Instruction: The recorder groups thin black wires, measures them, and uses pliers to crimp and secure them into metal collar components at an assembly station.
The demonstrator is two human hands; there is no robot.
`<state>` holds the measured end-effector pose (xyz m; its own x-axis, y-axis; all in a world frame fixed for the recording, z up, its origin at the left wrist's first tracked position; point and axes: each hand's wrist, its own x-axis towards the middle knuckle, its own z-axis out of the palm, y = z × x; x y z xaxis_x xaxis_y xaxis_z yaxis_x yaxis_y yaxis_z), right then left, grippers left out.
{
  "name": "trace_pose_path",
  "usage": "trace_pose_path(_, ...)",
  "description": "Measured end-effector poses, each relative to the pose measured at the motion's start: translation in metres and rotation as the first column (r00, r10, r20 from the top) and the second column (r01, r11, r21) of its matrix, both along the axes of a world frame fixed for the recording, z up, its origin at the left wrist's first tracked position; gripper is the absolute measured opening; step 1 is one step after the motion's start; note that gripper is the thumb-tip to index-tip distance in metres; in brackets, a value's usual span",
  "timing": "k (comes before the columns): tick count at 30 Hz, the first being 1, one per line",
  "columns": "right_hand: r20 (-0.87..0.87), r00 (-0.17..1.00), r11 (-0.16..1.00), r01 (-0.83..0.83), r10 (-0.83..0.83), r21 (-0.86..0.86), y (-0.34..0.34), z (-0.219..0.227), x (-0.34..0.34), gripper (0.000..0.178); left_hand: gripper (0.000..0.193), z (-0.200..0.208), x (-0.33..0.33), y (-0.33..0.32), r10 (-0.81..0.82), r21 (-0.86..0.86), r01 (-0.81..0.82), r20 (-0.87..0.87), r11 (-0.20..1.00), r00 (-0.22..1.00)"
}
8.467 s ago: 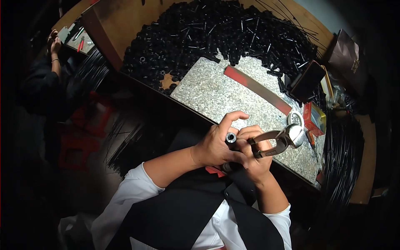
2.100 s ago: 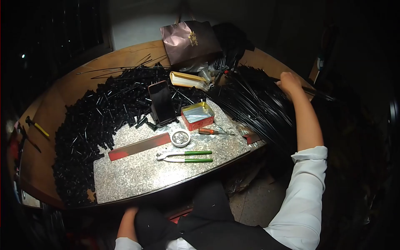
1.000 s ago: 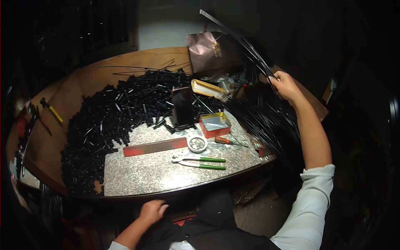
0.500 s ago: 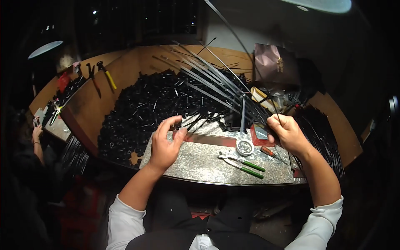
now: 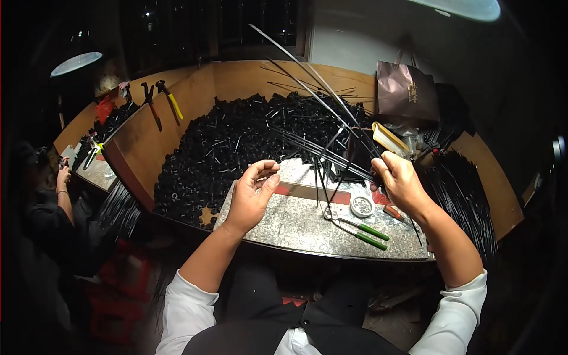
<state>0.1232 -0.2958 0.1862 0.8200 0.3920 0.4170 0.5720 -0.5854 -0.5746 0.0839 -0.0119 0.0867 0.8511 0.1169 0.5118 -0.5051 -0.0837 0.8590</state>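
My right hand [image 5: 404, 184] is closed around a loose bunch of long thin black strips [image 5: 331, 155]. They fan out to the upper left over the bench, and a few hang down toward the stone slab [image 5: 284, 228]. My left hand [image 5: 253, 198] hovers over the slab's left part, fingers curved and thumb apart, with nothing visible in it. Below the strips lie green-handled pliers [image 5: 362, 232]. A round white dish [image 5: 362, 206] of small metal pieces sits just behind them. Beside the dish is a small orange-handled tool [image 5: 393, 212].
A large heap of black parts [image 5: 219, 142] fills the bench behind the slab. More long strips [image 5: 458, 189] lie at the right. A shiny paper bag [image 5: 407, 92] stands at the back. Yellow-handled pincers [image 5: 171, 102] hang on the left board. Another person's hand [image 5: 63, 176] is at far left.
The strips in my right hand have swung and spread differently, with fewer fanned to the upper left and some now hanging down. My left hand's thumb and fingertips have come closer together.
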Motion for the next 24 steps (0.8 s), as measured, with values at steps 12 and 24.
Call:
trace_pose_path(12, -0.114, 0.986, 0.993, -0.119, 0.121, 0.024, 0.013, -0.005, -0.011, 0.021, 0.089, 0.001, 0.004, 0.006, 0.104, 0.1, -0.105, 0.02, 0.989, 0.994)
trace_pose_path(24, 0.135, 0.963, 0.959, -0.203, 0.231, -0.198, 0.044, -0.017, -0.02, 0.022, 0.116, 0.021, -0.008, -0.041, -0.094, 0.123, 0.099, -0.049, 0.988, 0.994)
